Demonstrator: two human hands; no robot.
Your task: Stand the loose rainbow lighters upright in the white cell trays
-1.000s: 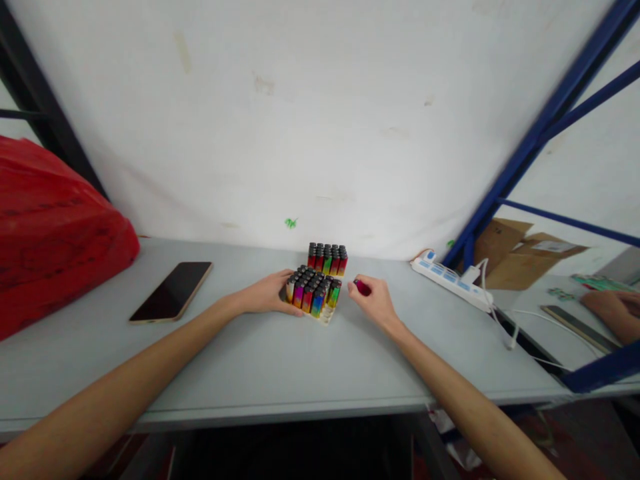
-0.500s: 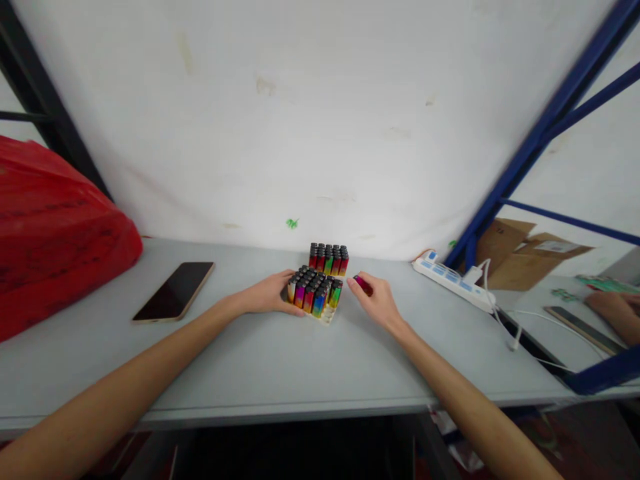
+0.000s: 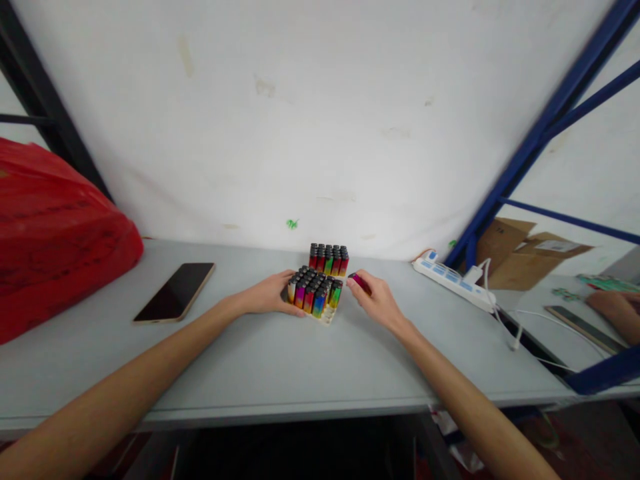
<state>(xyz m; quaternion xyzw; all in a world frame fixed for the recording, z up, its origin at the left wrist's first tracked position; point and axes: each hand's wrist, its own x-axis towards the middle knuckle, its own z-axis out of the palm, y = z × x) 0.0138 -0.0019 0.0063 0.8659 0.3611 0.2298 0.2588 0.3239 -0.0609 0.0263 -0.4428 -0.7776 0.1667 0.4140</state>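
Note:
A pale tray (image 3: pixel 327 316) on the grey table carries several upright lighters (image 3: pixel 310 288) in many colours with black tops. At its front right corner some slots stand bare. My left hand (image 3: pixel 273 293) grips the left side of this tray, fingers behind and thumb at the front. Between the thumb and fingers of my right hand (image 3: pixel 373 297) is a purple lighter (image 3: pixel 361 283), tilted, just right of the tray and apart from it. Behind stands a second block of upright lighters (image 3: pixel 329 260), mostly red, near the wall.
A phone (image 3: pixel 175 292) lies at the left beside a red bag (image 3: pixel 60 240). At the right are a white power strip (image 3: pixel 454 283) with cables and a cardboard box (image 3: pixel 525 257). Another person's hand (image 3: pixel 615 313) shows beyond the blue frame (image 3: pixel 540 140).
The purple lighter has tilted slightly in my right hand, and more of its black top shows. My left hand and the tray have hardly moved.

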